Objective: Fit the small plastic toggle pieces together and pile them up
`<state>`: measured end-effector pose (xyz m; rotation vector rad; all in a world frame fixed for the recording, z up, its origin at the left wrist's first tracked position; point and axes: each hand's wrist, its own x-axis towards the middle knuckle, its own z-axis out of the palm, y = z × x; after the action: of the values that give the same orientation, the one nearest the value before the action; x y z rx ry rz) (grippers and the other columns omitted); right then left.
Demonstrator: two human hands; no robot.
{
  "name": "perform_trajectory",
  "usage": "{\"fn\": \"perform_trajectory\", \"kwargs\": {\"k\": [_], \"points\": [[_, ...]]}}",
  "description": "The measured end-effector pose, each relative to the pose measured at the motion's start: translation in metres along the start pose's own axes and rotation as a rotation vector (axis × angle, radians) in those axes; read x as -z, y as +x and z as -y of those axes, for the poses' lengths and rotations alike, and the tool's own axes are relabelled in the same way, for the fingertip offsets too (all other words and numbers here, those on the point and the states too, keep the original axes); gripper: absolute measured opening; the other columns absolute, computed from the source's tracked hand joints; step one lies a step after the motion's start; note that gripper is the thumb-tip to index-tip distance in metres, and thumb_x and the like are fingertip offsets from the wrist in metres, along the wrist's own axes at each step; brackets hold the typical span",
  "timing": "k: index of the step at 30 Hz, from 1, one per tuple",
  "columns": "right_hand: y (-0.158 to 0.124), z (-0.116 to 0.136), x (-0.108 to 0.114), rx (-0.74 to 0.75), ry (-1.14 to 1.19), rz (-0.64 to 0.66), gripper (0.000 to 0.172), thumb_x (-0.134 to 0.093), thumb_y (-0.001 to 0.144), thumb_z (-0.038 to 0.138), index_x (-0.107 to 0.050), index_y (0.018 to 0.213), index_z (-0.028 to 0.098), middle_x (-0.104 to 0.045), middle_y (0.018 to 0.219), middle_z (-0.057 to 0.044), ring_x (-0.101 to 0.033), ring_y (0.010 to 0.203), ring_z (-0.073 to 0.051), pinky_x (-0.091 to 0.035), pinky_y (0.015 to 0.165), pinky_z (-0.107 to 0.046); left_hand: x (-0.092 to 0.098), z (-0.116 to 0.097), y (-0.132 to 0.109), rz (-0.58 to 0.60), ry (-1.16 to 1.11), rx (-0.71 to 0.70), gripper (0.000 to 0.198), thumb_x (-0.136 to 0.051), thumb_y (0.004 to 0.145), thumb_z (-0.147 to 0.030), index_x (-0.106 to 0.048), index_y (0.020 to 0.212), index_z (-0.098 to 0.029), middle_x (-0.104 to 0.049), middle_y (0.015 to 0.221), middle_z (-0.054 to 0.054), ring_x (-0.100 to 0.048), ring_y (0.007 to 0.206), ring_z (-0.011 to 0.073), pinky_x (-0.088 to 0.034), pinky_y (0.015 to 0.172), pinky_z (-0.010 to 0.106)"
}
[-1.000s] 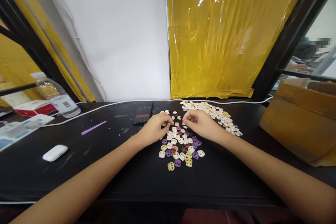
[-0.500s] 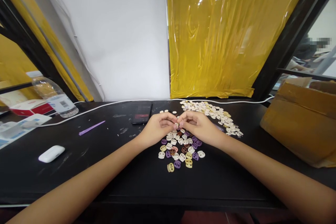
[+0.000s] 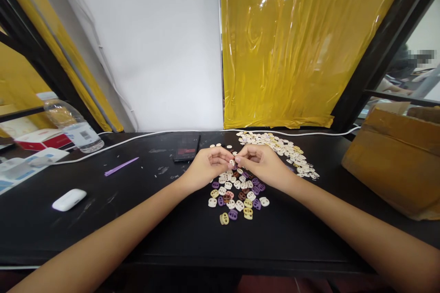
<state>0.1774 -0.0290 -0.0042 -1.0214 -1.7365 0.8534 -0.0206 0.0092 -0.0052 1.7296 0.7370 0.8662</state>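
Observation:
Between my fingertips sits a small cream two-hole cord lock (image 3: 232, 163). My left hand (image 3: 205, 168) pinches it from the left, thumb and fingers closed. My right hand (image 3: 263, 165) closes on its right side, thumb and forefinger pressed together; the fingertips partly cover the piece. Just below the hands lies a loose group of cord locks (image 3: 239, 205) in white, purple, brown, yellow and pink. Behind my right hand spreads a larger heap of flat cream pieces (image 3: 275, 143) with holes.
A black phone (image 3: 186, 148) lies beyond my left hand on the black table (image 3: 137, 219). Further left are a purple strip (image 3: 121, 166), a white earbud case (image 3: 69, 200) and a plastic bottle (image 3: 82, 133). A cardboard box (image 3: 395, 160) stands at right; a white cable (image 3: 154, 133) runs behind.
The cord lock has turned between my fingertips and now shows its pale face with the holes. My hands have hardly moved; the loose pieces lie as before.

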Motion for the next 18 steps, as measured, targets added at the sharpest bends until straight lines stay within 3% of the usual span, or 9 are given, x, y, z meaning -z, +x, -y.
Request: {"fn": "perform_trajectory", "kwargs": {"k": [6,13,18], "points": [[-0.001,-0.001,-0.003,0.002,-0.091,0.003,0.012,-0.063,0.084,0.026,-0.069,0.078,0.018,-0.068,0.073,-0.002,-0.059,0.065,-0.014,-0.045,0.059,-0.027,0.000,-0.001,-0.001,0.020,0.092,-0.004,0.019,-0.074,0.076,-0.021,-0.067,0.092,-0.012,-0.071,0.082,0.005,-0.069,0.078,0.0156,-0.054,0.075,0.029],[-0.007,-0.008,-0.014,-0.090,-0.119,0.095,0.005,-0.064,0.082,0.021,-0.066,0.080,0.017,-0.065,0.071,-0.001,-0.060,0.064,-0.013,-0.045,0.058,-0.026,0.006,-0.010,-0.008,0.196,0.442,-0.077,0.014,-0.062,0.088,-0.024,-0.069,0.096,-0.016,-0.070,0.086,0.004,-0.065,0.078,0.0149,-0.053,0.074,0.029],[-0.006,-0.006,-0.010,-0.039,-0.083,0.042,0.004,-0.061,0.081,0.018,-0.064,0.078,0.017,-0.065,0.071,-0.002,-0.060,0.065,-0.014,-0.047,0.060,-0.027,0.004,-0.010,-0.008,0.134,0.517,-0.133,0.015,-0.058,0.088,-0.022,-0.071,0.095,-0.017,-0.071,0.087,0.004,-0.065,0.078,0.0157,-0.052,0.073,0.029]]}}
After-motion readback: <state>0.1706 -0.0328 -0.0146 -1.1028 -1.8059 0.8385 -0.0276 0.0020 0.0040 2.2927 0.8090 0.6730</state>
